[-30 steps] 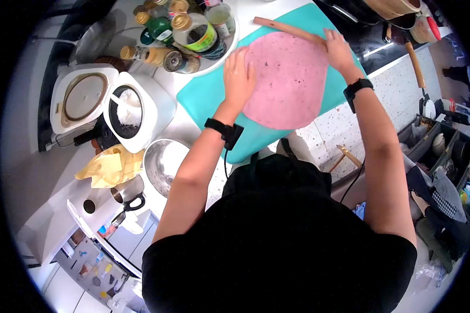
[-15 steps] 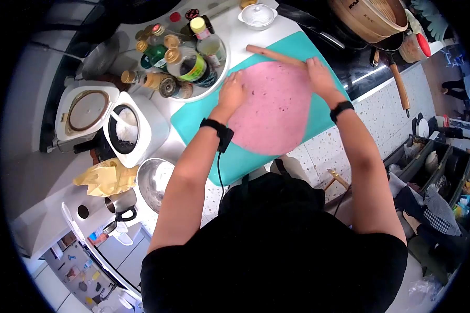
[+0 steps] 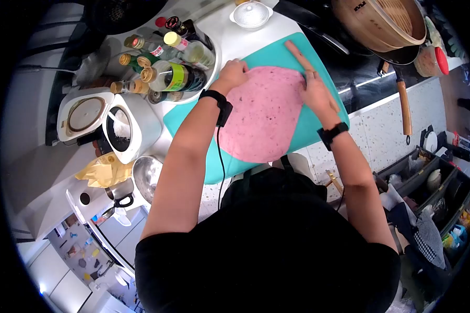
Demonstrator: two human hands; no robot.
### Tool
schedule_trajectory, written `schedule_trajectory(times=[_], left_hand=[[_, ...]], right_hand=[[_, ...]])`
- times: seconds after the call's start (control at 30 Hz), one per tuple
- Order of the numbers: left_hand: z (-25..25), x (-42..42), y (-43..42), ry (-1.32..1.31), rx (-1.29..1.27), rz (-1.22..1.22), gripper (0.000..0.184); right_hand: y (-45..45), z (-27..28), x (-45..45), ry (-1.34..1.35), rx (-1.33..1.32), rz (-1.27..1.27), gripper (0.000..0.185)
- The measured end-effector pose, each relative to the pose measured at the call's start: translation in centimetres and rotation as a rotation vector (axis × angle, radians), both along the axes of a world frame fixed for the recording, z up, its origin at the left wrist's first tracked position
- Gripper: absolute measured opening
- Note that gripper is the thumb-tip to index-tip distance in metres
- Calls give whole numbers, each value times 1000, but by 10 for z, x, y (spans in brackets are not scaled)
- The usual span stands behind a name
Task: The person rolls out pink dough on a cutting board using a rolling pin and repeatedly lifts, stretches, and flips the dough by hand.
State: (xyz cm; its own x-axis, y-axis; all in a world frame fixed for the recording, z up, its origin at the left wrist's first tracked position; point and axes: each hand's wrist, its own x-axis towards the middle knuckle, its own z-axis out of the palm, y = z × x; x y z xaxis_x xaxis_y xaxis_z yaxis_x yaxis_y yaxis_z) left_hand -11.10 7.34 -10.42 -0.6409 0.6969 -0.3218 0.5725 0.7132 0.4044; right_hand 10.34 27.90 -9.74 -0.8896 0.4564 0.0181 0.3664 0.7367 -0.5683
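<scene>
A round, flat pink dough sheet (image 3: 263, 117) with dark specks lies on the turquoise mat (image 3: 319, 122), its lower edge near my body. At its upper left edge is my left hand (image 3: 234, 74), fingers curled together against the dough. A wooden rolling pin (image 3: 299, 56) lies slanted along the mat's right side. My right hand (image 3: 316, 95) is closed over the middle of the pin, beside the dough's right edge. Both ends of the pin show past the hand.
Bottles stand on a round white tray (image 3: 216, 57) at upper left. An open white cooker (image 3: 147, 125), a steel bowl (image 3: 144, 177) and a yellow bag (image 3: 103, 171) are at left. A lidded white dish (image 3: 251, 14) sits beyond the mat; a bamboo steamer (image 3: 373, 26) is at upper right.
The rolling pin has swung from lying across the mat's top to slanting down its right side. My right hand has moved from its end to its middle. My left hand's fingers have curled in.
</scene>
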Motion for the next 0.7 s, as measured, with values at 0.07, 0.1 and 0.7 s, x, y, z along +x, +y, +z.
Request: schedule_trajectory(times=[0.07, 0.1, 0.7], left_hand=[[2, -3, -4, -129, 85, -18, 23], [6, -3, -7, -130, 78, -15, 23], [180, 63, -130, -403, 535, 22, 23]], right_hand=[[-10, 1, -20, -212, -11, -84, 39], [-11, -2, -25, -212, -17, -81, 39], [-31, 181, 84, -128, -509, 341, 23]])
